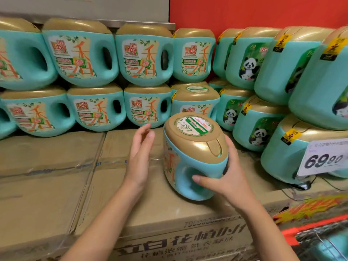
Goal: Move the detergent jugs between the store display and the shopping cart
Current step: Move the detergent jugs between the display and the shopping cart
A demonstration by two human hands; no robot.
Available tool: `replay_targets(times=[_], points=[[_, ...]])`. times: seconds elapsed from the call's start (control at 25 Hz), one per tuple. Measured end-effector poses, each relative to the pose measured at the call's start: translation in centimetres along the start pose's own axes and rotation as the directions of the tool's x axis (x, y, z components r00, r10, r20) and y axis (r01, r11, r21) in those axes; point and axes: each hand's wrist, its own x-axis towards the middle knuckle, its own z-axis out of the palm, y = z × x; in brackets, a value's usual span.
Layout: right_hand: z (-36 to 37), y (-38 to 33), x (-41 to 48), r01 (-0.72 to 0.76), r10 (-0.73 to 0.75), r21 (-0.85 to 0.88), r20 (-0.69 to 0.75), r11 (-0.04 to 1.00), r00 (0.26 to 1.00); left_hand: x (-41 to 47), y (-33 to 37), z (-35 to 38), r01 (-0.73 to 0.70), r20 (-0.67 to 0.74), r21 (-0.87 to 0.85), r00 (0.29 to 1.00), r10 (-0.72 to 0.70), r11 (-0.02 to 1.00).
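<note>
We're at the display now, and our right hand (228, 180) is wrapped around the handle side of a teal detergent jug (194, 157), thumb hooked into the handle hollow, fingers curled behind the body. The jug sits tilted on the cardboard cartons (56, 166) that form the base of the display, its gold cap (195, 137) leaning toward us, just in front of the stacked rows of matching jugs (113, 80). Our left hand (140, 155) hovers open beside it, fingers spread wide, not touching anything. We judge this is a jug either being set into place or being drawn off the display; we cannot tell which way it is headed. Either way, the next move calls for that free left hand to steady the label side, since the body is smooth, glossy moulded plastic, rounded and squat, and likely heavy if full. The cap has a satin metallic sheen with a round paper sticker on top. The cartons look matte, taped and flat. A price tag (323, 157) stands at the right, and the cart's corner (320, 242) shows blurred at bottom right.
</note>
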Motion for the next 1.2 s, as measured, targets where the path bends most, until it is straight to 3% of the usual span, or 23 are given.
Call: replay_targets(times=[0.12,0.2,0.28,0.4,0.44,0.6,0.72,0.88,1.2], points=[[-2.3,0.7,1.2,-0.077,0.044,0.241,0.142,0.967,0.989,1.9,-1.3,0.0,0.068,0.301,-0.026,0.952,-0.057,0.997],[-3.3,0.7,1.7,-0.149,0.089,0.313,0.199,0.938,0.976,1.7,-2.6,0.1,0.071,0.382,-0.026,0.922,-0.056,0.997],[-3.4,1.3,2.1,-0.155,0.105,0.285,0.184,0.946,0.977,1.4,-3.7,-0.1,0.056,0.329,-0.008,0.943,-0.050,0.998],[-2.2,2.9,1.3,-0.181,0.203,0.195,-0.100,0.964,0.974,1.1,-4.4,-0.5,-0.008,0.183,-0.029,0.983,0.013,1.000],[-1.4,3.2,0.9,-0.208,0.233,0.192,-0.118,0.959,0.965,1.0,-4.5,-0.7,-0.040,0.131,-0.016,0.991,0.042,0.999],[2.4,2.9,1.4,-0.171,0.171,0.067,0.014,0.983,0.985,1.6,-5.2,-2.9,-0.111,-0.002,0.024,0.994,0.111,0.994],[4.7,3.5,5.0,-0.137,0.137,-0.035,-0.005,0.990,0.991,2.6,-5.6,-4.5,-0.099,0.055,0.114,0.994,0.093,0.989],[7.7,5.0,9.0,-0.148,0.149,-0.154,-0.005,0.977,0.989,4.4,-6.9,-5.5,-0.113,-0.073,0.138,0.990,0.124,0.984],[11.8,6.9,12.7,-0.089,0.088,0.001,-0.165,0.996,0.982,8.3,-8.7,-6.1,-0.127,-0.220,0.134,0.963,0.154,0.983]])
